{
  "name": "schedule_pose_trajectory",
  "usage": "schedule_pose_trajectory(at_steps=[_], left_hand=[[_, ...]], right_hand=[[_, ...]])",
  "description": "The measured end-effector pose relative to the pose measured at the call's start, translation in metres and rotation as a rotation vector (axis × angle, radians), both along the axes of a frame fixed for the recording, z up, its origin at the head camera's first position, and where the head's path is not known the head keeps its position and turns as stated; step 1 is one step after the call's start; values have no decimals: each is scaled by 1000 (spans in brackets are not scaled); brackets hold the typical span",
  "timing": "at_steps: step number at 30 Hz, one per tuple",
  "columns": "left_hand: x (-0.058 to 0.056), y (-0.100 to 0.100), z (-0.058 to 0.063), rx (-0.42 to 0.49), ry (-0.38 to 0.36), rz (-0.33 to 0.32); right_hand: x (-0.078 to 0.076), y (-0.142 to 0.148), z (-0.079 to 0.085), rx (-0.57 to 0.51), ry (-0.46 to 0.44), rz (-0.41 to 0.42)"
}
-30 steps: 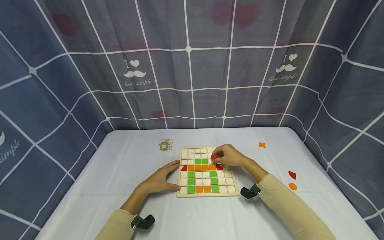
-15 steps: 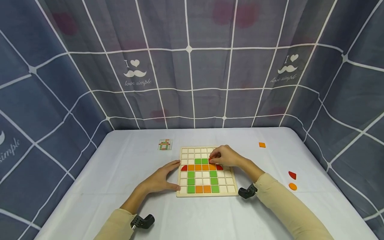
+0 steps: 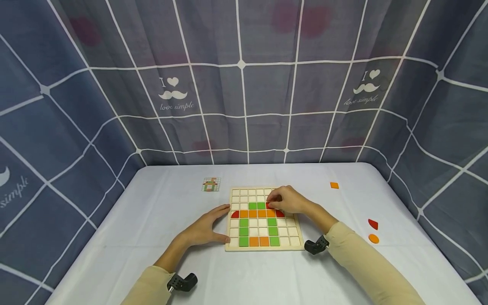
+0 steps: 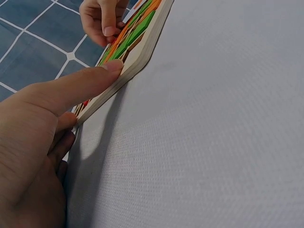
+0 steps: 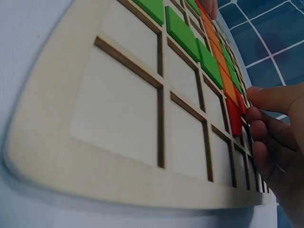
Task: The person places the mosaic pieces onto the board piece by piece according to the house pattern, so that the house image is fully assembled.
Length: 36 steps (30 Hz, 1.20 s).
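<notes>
A square wooden grid board [image 3: 264, 248] lies on the table with green, orange and red tiles in some of its cells. My right hand [image 3: 287, 200] reaches over it and pinches a small red tile [image 5: 241, 99] at the cell right of two green tiles [image 3: 256, 206]. Fingers partly hide that tile, so its full shape cannot be told. At the board's left edge, my left hand [image 3: 203, 226] rests with fingers spread and fairly straight. In the left wrist view its thumb [image 4: 90, 84] lies on the wooden rim.
A small printed pattern card [image 3: 211, 184] lies behind the board to the left. To the right are a loose orange square [image 3: 334, 185], a red rounded piece [image 3: 373, 224] and an orange disc [image 3: 374, 238]. A checked curtain [image 3: 213, 93] surrounds the table.
My right hand has moved slightly left and down, bringing the red tile to the cell beside the green tiles. The left hand has stayed at the board's edge.
</notes>
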State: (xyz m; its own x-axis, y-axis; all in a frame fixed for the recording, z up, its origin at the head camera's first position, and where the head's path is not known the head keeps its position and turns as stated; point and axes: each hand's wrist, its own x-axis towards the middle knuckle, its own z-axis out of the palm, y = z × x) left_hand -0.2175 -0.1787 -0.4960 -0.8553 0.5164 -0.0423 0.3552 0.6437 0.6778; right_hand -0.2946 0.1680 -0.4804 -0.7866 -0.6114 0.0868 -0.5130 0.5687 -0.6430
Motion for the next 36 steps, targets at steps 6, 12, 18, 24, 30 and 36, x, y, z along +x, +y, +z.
schedule_pose_trajectory(at_steps=[6, 12, 18, 24, 30, 36], left_hand=[[-1, -1, -1, -1, 0, 4], [0, -1, -2, -8, 5, 11], [1, 0, -4, -4, 5, 7], [1, -2, -6, -2, 10, 18], [-1, -1, -8, 0, 16, 6], [0, -1, -7, 0, 17, 5]], right_hand=[[4, 25, 12, -25, 47, 13], [8, 63, 18, 17, 93, -31], [20, 103, 21, 38, 86, -96], [30, 135, 23, 37, 133, -148], [41, 161, 23, 87, 64, -230], [51, 186, 23, 109, 17, -292]])
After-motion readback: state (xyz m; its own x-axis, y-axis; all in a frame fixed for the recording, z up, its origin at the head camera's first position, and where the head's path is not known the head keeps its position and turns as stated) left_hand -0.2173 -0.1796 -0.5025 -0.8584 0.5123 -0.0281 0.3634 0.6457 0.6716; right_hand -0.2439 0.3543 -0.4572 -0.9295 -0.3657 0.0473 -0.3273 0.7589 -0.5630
